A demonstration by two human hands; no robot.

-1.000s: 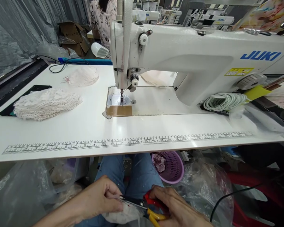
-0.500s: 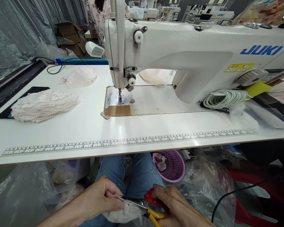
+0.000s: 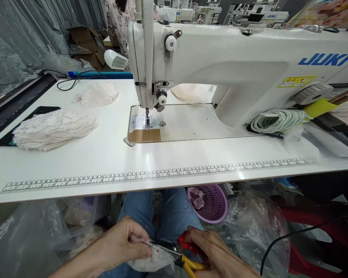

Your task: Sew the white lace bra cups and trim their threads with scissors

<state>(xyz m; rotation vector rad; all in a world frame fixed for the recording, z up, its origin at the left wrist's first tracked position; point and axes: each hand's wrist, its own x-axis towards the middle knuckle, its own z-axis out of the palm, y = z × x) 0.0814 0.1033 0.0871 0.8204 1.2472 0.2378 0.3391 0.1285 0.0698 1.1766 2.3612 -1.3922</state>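
Low over my lap, my left hand [image 3: 133, 243] pinches a piece of whitish fabric [image 3: 153, 260] between thumb and fingers. My right hand [image 3: 210, 251] grips scissors [image 3: 193, 256] with red and yellow handles. Their metal blades point left and lie at the fabric's upper edge, close to my left fingertips. A small red mark shows on the fabric near the blades. Whether the blades are cutting cannot be made out. Part of the fabric hangs below the blades, its lower end near the bottom of the view.
A white JUKI sewing machine [image 3: 243, 46] stands on the table [image 3: 104, 162], which has a printed ruler along its front edge. Stacked lace pieces [image 3: 55, 129] lie left, coiled pale cord [image 3: 278, 120] right. Below are a purple basket [image 3: 216, 204] and plastic bags [image 3: 255, 231].
Both hands, the fabric and the scissors stay nearly in place. The camera view has shifted very slightly.
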